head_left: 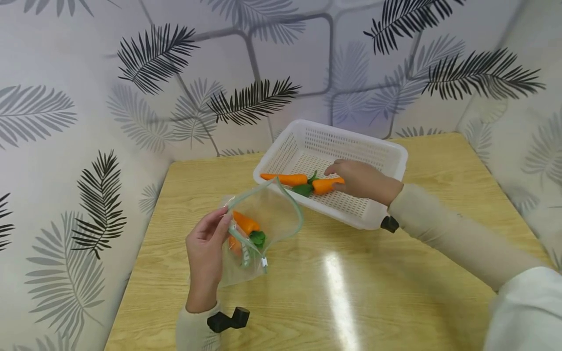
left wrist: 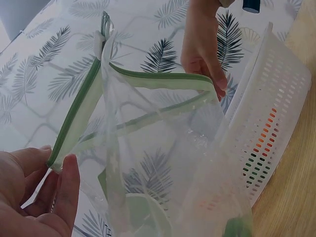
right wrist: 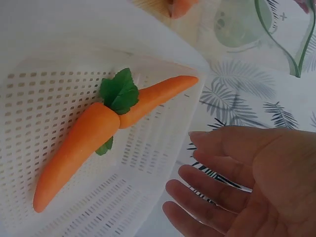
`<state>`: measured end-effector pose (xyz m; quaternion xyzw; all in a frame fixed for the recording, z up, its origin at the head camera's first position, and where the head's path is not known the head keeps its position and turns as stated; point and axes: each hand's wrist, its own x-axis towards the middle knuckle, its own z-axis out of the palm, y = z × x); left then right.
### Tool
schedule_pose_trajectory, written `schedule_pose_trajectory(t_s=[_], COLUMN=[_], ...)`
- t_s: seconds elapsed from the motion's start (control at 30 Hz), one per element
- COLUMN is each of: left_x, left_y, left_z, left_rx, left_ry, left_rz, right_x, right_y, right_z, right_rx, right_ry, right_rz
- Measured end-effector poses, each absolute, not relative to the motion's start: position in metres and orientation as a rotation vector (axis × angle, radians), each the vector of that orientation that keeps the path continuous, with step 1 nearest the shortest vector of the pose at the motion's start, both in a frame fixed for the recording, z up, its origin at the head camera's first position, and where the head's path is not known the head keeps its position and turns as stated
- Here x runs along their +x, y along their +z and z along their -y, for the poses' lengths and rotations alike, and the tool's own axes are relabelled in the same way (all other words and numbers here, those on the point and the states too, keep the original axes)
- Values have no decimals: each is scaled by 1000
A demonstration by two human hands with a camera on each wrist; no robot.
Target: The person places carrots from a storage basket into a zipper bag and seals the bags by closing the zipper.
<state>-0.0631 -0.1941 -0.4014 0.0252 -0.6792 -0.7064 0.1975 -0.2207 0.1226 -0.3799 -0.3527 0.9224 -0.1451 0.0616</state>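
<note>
My left hand (head_left: 208, 248) pinches the green-edged rim of a clear zip bag (head_left: 281, 214) between thumb and fingers, and the bag's mouth gapes. Inside the bag lie orange carrots (head_left: 247, 223) with green tops, partly blurred by the plastic. Two more carrots sit in the white basket (head_left: 272, 152): one carrot (head_left: 285, 180) on the left, another carrot (head_left: 324, 185) on the right, their leaves meeting. Over the basket is my right hand (head_left: 362, 179), close to the right carrot. In the right wrist view, the right hand (right wrist: 266, 182) has loosely spread fingers and holds nothing.
The basket has perforated sides and stands at the back of the wooden table (head_left: 298, 302). A white slider (head_left: 264, 262) sits on the bag's zip edge. Behind the table rises a leaf-patterned wall covering (head_left: 281, 58).
</note>
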Motion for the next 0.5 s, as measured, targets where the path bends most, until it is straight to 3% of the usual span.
schedule_pose_trajectory(t_s=[0.5], left_x=[-62], left_y=[-400], left_z=[192], left_rx=[54], left_ry=[-2027], left_rz=[1836], right_x=[-249], right_y=[-386], right_z=[-71], right_rx=[-1128], right_ry=[-58], right_rz=[-2672])
